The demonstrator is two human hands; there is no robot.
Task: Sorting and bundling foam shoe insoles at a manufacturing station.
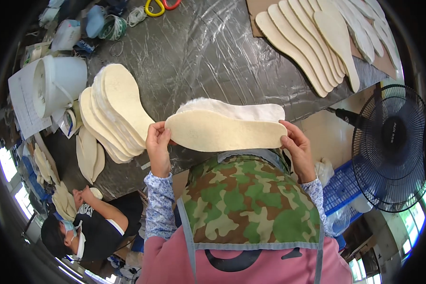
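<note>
I hold a cream shoe insole [225, 131] flat in front of my chest, over a second fleecy white insole [236, 110] pressed behind it. My left hand [157, 144] pinches the toe end and my right hand [297, 146] pinches the heel end. A stack of similar fleece-backed insoles [113, 111] lies on the plastic-covered table [208, 52] just left of my left hand. A fanned row of thin beige insoles [312, 40] rests on cardboard at the far right of the table.
A white bucket [61, 83] lies on its side at the table's left with papers, tape and bags. Scissors [156, 6] sit at the far edge. A black floor fan [390, 146] stands to my right above a blue crate [341, 187]. Another person [87, 227] works at lower left.
</note>
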